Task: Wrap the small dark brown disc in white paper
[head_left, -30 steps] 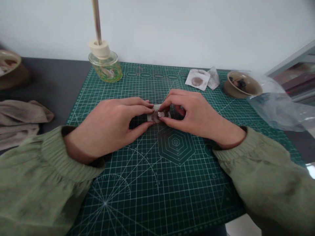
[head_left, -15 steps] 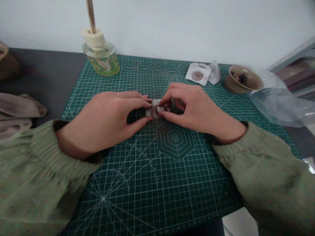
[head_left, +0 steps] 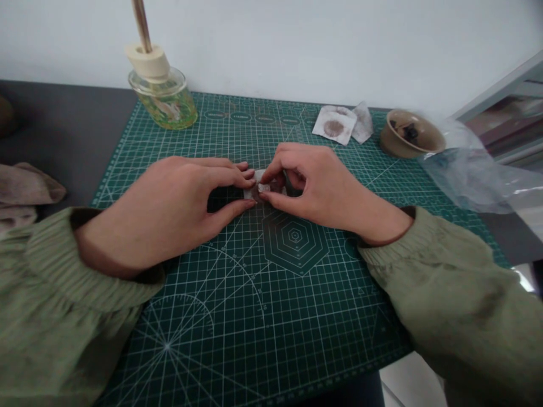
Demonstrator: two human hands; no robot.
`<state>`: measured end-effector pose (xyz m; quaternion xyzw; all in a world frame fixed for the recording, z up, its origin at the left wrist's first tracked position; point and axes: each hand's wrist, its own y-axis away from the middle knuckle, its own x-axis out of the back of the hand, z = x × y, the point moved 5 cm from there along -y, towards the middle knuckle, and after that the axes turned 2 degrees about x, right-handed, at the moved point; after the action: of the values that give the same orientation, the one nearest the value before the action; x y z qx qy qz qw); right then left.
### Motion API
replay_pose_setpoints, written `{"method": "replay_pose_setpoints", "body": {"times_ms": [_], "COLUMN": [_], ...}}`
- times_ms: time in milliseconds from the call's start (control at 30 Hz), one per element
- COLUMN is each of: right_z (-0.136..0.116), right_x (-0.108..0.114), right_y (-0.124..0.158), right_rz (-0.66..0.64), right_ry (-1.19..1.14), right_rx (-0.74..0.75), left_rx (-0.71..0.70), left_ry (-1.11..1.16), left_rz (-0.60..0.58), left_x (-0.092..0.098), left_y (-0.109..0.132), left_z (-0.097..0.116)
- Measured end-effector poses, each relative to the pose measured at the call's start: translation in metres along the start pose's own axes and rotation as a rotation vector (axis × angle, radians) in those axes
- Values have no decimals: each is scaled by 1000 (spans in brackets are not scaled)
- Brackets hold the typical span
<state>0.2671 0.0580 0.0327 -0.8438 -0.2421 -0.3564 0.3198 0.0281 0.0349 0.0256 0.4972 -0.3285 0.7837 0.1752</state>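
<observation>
Both my hands meet at the middle of a green cutting mat point(head_left: 237, 316). My left hand point(head_left: 178, 203) and my right hand point(head_left: 316, 186) each pinch a small white paper packet point(head_left: 257, 189) with a brown round patch between thumb and fingertips. The packet lies just above the mat's printed hexagon. Most of it is hidden by my fingers. Green sleeves cover both wrists.
A glass diffuser bottle point(head_left: 163, 102) with a stick stands at the mat's back left. A second white packet with a brown spot point(head_left: 335, 124) lies at the back right, beside a brown bowl point(head_left: 409, 134) and a clear plastic bag point(head_left: 479, 175). Beige cloth point(head_left: 21, 189) lies left.
My hands keep the same pinch on the packet. The view has shifted, so everything sits slightly further left and lower in frame.
</observation>
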Motion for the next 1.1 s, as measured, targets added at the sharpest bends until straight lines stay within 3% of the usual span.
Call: {"method": "replay_pose_setpoints", "body": {"times_ms": [100,267,400,567,700,833,933,1100], "right_z": [-1,-2,-4,-2,-7,-7,-14,-15], "right_x": [-2,0,-1,-2,-2,3,2,-3], "right_y": [1,1,2,0,2,3,0,1], "right_rz": [-45,3,-57,-2,54,144,95,31], "right_ry": [-19,14,-14,15,-258,-685,-923,-1059], "right_rx": [22,15,59,31,-24,-175,-143,-129], "left_rx": [4,19,33,7,0,-13,7,-37], "left_ry": [24,66,94,58,90,208,276,370], "left_rz": [-2,15,-10,-19,-8,215,299,356], "left_x": [0,1,0,0,2,18,25,31], "left_y": [0,0,-1,-1,1,0,0,1], "left_z": [-1,-2,-2,-4,-4,14,28,37]}}
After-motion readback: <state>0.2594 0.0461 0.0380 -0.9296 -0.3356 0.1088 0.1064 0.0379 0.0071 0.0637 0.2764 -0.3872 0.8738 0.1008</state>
